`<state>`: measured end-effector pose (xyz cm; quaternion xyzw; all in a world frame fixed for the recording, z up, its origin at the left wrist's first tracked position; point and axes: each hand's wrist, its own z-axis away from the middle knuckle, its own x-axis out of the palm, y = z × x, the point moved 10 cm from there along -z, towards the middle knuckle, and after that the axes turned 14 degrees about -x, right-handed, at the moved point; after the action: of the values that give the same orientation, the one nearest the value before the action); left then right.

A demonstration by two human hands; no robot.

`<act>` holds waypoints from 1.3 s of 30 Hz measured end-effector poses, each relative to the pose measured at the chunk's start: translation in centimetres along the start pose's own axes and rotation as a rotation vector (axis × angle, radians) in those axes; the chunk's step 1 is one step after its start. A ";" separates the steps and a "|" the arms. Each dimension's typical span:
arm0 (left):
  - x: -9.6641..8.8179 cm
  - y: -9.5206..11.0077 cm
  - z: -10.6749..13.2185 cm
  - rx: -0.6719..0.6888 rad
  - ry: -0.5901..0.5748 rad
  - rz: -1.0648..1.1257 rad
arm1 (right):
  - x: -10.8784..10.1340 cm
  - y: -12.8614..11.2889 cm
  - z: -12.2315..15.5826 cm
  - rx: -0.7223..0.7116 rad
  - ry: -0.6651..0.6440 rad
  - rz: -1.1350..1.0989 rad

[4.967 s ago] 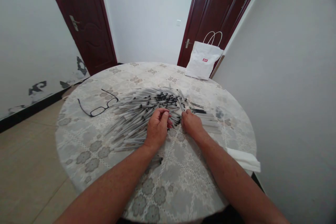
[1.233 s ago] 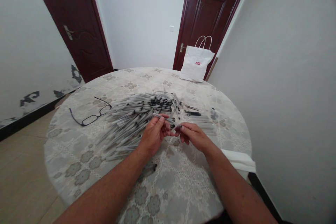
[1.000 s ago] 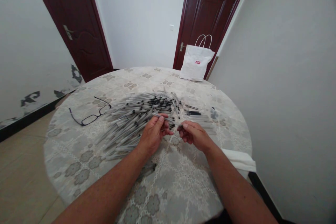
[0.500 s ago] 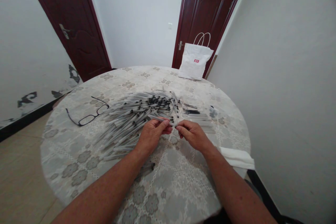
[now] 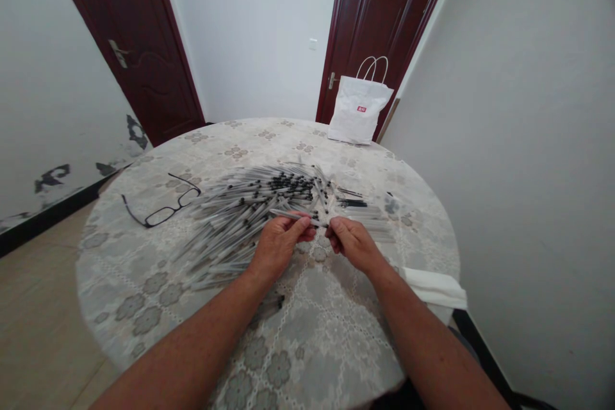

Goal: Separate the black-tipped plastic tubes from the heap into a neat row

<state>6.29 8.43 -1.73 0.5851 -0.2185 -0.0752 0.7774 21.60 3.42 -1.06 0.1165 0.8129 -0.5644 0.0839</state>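
Note:
A big heap of clear pen barrels with black tips (image 5: 250, 205) lies across the middle of a round table (image 5: 336, 346) under a lace-patterned cloth. My left hand (image 5: 278, 246) pinches one pen barrel (image 5: 294, 216) out of the heap and holds it level just above the cloth. My right hand (image 5: 353, 243) meets it at the barrel's right end, fingertips closed on that end. A smaller row of clear barrels (image 5: 372, 221) and a few thin black refills (image 5: 353, 202) lie just beyond my right hand.
Black-framed glasses (image 5: 161, 205) lie at the left of the heap. A white paper bag (image 5: 360, 109) stands at the table's far edge. A folded white cloth (image 5: 435, 285) hangs at the right rim. A small dark item (image 5: 271, 304) lies near my left forearm. Two dark doors and walls surround.
Five seconds ago both hands rested down on the heap. Since then they lifted one barrel, and over the last second the right fingertips closed in on its right end.

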 end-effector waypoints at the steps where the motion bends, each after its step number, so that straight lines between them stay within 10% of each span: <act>1: 0.1 0.0 0.0 -0.001 -0.003 -0.007 | 0.1 0.0 0.0 0.001 -0.016 0.007; 39: 0.1 0.3 0.1 0.010 -0.004 -0.054 | 0.5 -0.2 -0.2 0.011 -0.044 -0.021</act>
<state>6.27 8.34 -1.40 0.5945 -0.2046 -0.0961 0.7717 21.02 3.60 -0.95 0.0961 0.8091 -0.5720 0.0950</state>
